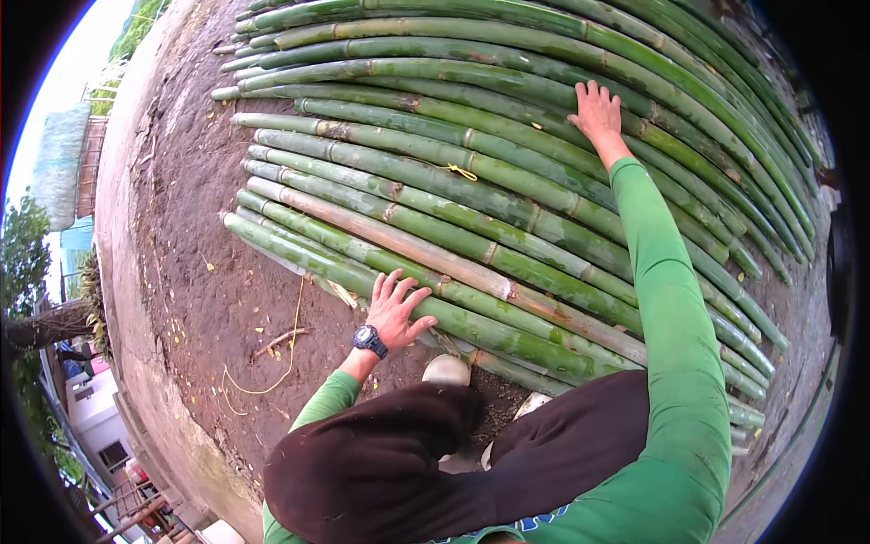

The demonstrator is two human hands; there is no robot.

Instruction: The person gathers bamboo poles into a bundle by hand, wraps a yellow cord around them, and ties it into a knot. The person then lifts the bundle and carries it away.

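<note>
Long green bamboo poles (435,195) lie side by side on the ground in front of me. My left hand (395,311), with a dark watch (369,340) at its wrist, rests on the nearest poles with its fingers spread. Farther out, my right hand (598,116) lies on poles toward the upper right, its fingers apart and holding nothing. One brownish pole (408,243) runs between the green ones. A small yellow tie (462,171) sits on a pole between my two hands.
A thin yellow cord (292,349) curls on the bare soil (204,299) left of the poles, near a small stick (279,342). My bent knees are right behind the nearest pole. A low building (93,412) and a tree (25,254) stand at the far left.
</note>
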